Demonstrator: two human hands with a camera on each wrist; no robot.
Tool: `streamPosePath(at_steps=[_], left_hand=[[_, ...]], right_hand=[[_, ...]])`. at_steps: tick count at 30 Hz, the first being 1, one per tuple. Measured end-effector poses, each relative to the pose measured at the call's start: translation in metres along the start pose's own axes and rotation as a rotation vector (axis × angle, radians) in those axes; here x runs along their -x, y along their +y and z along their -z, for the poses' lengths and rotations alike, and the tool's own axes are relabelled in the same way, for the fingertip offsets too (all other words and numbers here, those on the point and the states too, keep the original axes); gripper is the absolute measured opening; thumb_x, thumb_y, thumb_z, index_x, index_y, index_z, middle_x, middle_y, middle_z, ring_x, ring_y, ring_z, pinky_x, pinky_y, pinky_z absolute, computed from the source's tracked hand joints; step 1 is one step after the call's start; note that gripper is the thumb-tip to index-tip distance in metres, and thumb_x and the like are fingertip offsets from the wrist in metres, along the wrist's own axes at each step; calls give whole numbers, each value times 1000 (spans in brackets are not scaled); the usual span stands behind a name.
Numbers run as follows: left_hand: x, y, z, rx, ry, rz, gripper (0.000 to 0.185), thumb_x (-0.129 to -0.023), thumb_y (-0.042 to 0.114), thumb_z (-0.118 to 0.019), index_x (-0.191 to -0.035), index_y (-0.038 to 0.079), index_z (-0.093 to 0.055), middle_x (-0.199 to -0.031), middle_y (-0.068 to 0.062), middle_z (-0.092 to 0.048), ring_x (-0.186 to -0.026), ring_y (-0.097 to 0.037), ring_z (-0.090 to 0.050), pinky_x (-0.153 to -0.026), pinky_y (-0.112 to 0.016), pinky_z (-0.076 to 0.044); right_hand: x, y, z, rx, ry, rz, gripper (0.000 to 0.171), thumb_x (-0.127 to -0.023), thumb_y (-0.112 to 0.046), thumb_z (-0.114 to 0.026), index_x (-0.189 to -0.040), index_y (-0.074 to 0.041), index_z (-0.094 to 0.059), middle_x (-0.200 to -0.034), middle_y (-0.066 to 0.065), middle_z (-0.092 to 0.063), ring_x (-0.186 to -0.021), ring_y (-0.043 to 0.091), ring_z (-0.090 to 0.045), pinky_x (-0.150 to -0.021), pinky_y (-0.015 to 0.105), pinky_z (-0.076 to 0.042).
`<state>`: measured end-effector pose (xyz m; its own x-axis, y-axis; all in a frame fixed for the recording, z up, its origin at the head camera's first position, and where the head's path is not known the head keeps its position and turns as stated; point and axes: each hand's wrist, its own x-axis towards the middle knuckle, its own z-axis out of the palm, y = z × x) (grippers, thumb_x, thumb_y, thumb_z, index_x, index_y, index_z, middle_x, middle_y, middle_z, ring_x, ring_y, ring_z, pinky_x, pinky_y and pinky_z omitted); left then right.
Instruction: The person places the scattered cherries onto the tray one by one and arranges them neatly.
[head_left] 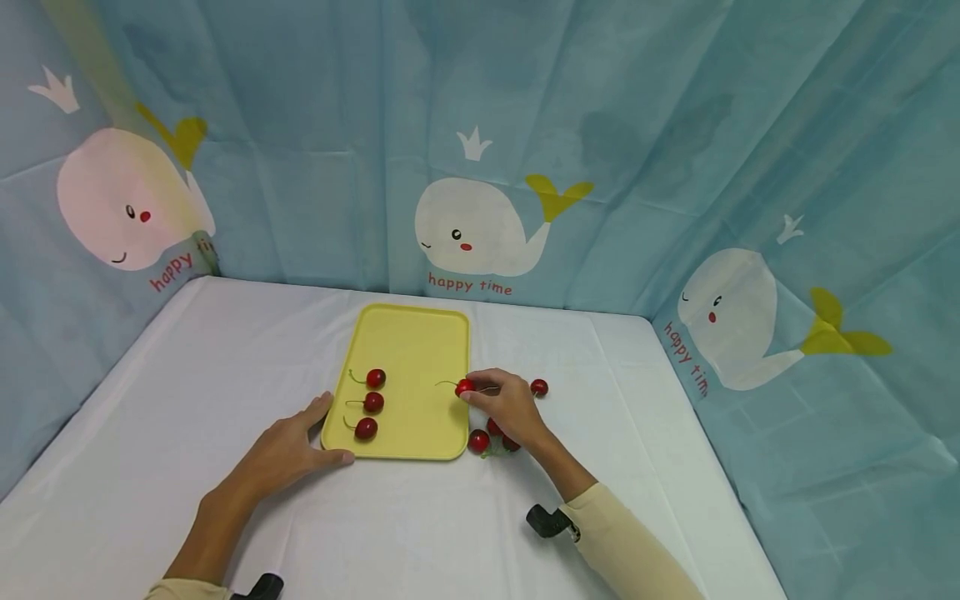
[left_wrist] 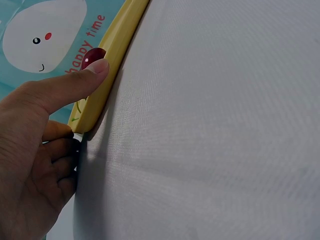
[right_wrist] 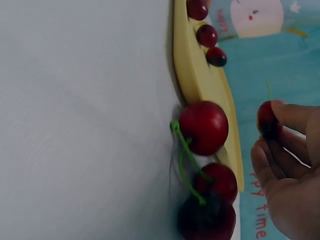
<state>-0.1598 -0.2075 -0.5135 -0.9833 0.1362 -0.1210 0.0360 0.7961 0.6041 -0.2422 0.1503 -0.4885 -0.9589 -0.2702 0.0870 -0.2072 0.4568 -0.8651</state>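
The right hand (head_left: 510,404) pinches a cherry (head_left: 465,387) over the yellow tray's (head_left: 420,350) right edge; the left hand (head_left: 288,450), fingers relaxed, steadies its near-left corner. Placing beside 3 cherries (head_left: 371,403) likely follows.

In front of me the bench (head_left: 187,350) is covered with a white cloth, slightly creased. Behind it and at both sides hangs a blue-green curtain (head_left: 315,100) with folds. On the curtain I see white whales with yellow tails and small crowns; the middle whale (head_left: 480,229) has the red words "happy time" under it.
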Motion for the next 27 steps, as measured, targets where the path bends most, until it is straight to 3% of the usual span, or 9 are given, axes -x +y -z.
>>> streamPosePath(at_steps=[14, 27], left_hand=[[0, 1, 0, 12, -12, 21, 125, -80, 71, -80, -166, -1, -25, -168, -28, -33, -152, -54, -34, -118, -72, -36], [0, 1, -1, 19, -25, 37, 124, -81, 71, -80, -167, 1, -25, -168, -28, -32, -153, -53, -32, -119, -72, -34]], right_hand=[[-33, -20, -39, -11, -20, 64, 34, -95, -25, -82, -123, -8, -77, -114, 5, -78, -103, 19, -73, -89, 31, -63], [-57, -28, -63, 6, -10, 78, 31, -95, -20, -82, -122, -5, -78, -112, 9, -79, -102, 19, -73, -85, 27, -61]])
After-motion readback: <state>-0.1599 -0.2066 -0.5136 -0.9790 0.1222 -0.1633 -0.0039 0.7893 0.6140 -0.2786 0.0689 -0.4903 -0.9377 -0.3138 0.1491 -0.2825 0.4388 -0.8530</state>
